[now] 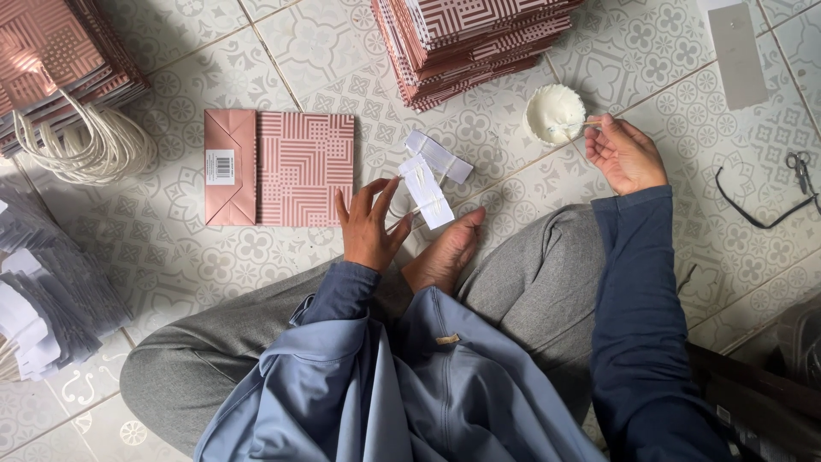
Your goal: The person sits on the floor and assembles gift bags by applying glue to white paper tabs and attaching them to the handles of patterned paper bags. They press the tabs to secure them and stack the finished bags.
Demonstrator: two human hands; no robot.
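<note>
My left hand (369,227) pinches a small white paper strip (426,190) streaked with glue, held just above the tiled floor. A second white strip (440,156) lies behind it. My right hand (624,154) grips a thin stick (575,127) whose tip dips into a small white cup of glue (555,112). A flat pink patterned paper bag (280,167) lies on the floor left of my left hand, its folded bottom turned to the left.
A stack of folded pink bags (466,43) sits at the top centre. Finished bags with white cord handles (68,94) lie top left, white strips (34,316) at left. Scissors with a black cord (800,171) and a grey card (737,51) lie right.
</note>
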